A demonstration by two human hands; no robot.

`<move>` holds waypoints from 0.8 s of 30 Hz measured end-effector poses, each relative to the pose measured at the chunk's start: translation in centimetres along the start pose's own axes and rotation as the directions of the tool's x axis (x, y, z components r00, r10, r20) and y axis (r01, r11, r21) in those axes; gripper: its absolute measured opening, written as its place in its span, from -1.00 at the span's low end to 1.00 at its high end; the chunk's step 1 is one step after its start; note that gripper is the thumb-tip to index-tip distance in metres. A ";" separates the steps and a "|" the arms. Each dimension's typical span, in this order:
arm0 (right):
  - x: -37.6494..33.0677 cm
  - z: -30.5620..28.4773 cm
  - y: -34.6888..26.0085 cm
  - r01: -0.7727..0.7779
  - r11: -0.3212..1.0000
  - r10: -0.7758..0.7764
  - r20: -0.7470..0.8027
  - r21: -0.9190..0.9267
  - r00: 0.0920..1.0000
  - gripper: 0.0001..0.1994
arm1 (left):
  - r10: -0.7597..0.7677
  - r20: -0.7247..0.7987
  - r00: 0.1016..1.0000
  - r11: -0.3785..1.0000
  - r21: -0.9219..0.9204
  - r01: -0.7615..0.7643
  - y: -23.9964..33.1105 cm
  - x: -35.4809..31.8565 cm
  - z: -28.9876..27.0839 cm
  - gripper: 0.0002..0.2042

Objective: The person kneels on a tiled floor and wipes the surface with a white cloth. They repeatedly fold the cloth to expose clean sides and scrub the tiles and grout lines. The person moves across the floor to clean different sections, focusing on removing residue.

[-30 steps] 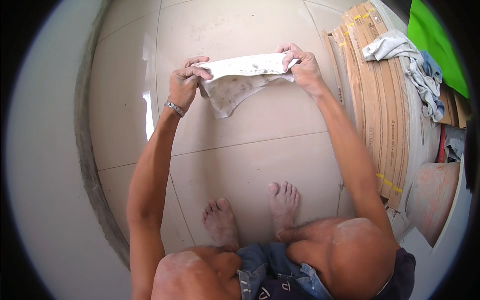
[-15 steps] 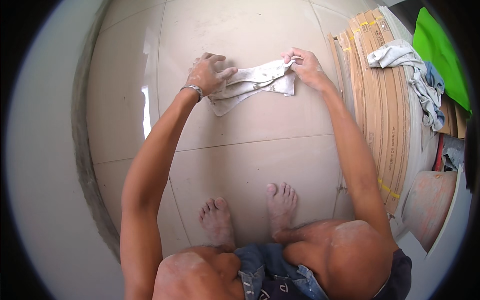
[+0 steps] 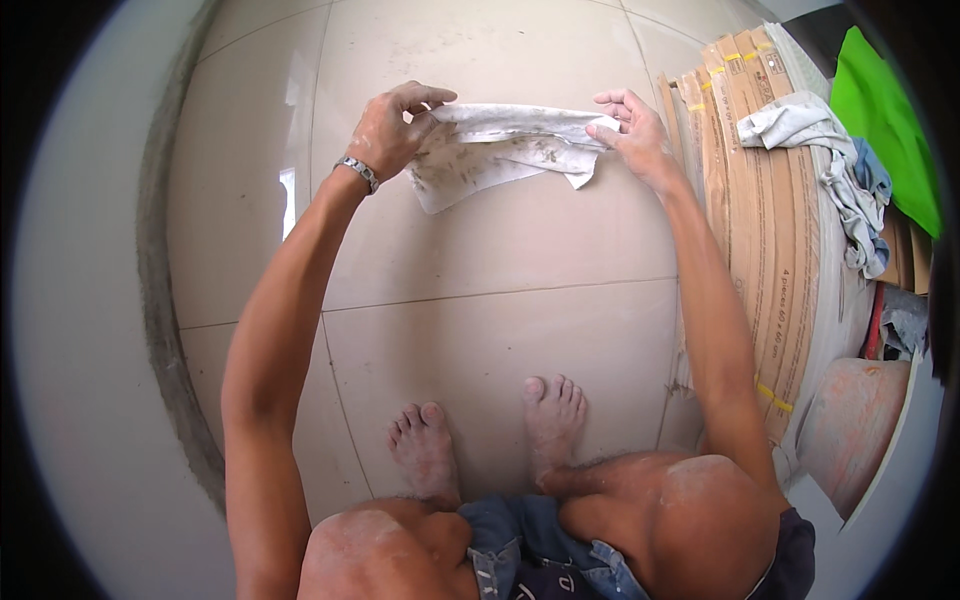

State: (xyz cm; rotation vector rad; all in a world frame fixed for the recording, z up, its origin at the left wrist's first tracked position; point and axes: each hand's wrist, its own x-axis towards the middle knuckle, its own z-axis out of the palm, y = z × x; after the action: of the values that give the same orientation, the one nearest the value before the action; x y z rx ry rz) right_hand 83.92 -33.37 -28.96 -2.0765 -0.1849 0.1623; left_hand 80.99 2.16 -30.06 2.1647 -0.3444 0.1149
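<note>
A white cloth point(image 3: 505, 150) with grey-brown smudges stretches between my two hands over the tiled floor point(image 3: 500, 240). My left hand point(image 3: 392, 128), dusty and with a metal-banded watch point(image 3: 357, 174) at the wrist, pinches the cloth's left end between thumb and fingers. At the opposite end my right hand point(image 3: 636, 137) has thumb and fingers closed on the cloth's upper right corner. The upper edge is drawn nearly straight, while the lower part hangs in loose folds.
To the right stand several flat cardboard boxes point(image 3: 745, 200) with yellow straps, a grey-white crumpled cloth point(image 3: 815, 135) draped over them. Beyond are a bright green sheet point(image 3: 880, 130) and a dusty reddish container point(image 3: 850, 420). A pale wall point(image 3: 90, 300) rises at left; my bare feet rest below.
My hands have moved apart and slightly farther away. The cloth, bunched and twisted before, is now spread wider with its upper edge pulled straighter.
</note>
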 end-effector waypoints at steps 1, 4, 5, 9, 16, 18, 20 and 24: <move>-0.3 0.2 -0.7 0.027 0.998 -0.029 -0.040 -0.049 0.999 -0.80 | 0.053 -0.010 0.999 0.999 0.012 -0.053 -0.1 -0.3 -0.3 -0.83; -1.2 -1.6 -2.6 -0.033 0.979 0.055 0.105 -0.203 0.993 -0.84 | -0.115 0.126 0.985 0.974 -0.183 0.137 1.8 -1.5 -1.5 -0.82; -1.8 -2.5 -3.4 -0.072 0.989 0.091 0.149 -0.128 0.985 -0.84 | -0.211 0.217 0.953 0.926 -0.267 0.266 2.9 -1.9 -2.0 -0.81; -4.0 -4.1 -7.9 -0.178 0.975 0.135 0.286 0.131 0.949 -0.81 | -0.197 0.299 0.934 0.831 -0.454 0.321 4.6 -3.1 -4.9 -0.76; -1.5 -2.7 -4.5 -0.186 0.977 0.209 0.326 -0.100 0.922 -0.79 | -0.231 0.261 0.937 0.930 -0.223 0.292 2.6 -1.6 -3.4 -0.79; -0.6 -0.9 -2.7 -0.187 0.968 0.231 0.296 -0.170 0.927 -0.81 | -0.221 0.223 0.949 0.965 -0.091 0.246 -0.4 -1.4 -1.9 -0.81; 0.0 0.1 -0.3 -0.162 0.957 0.215 0.211 -0.242 0.954 -0.81 | -0.260 0.177 0.949 0.961 -0.048 0.272 -1.5 -0.9 -0.3 -0.84; 0.0 1.5 0.1 0.059 0.965 -0.023 0.144 -0.255 0.989 -0.87 | -0.254 0.025 0.967 0.964 -0.080 0.255 -1.9 -1.1 -0.1 -0.90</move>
State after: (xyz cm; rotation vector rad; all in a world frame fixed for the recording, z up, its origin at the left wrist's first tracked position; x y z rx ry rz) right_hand 83.67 -32.14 -29.81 -2.3202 -0.3508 0.2707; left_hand 80.52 3.47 -31.74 2.1086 -0.0749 -0.0589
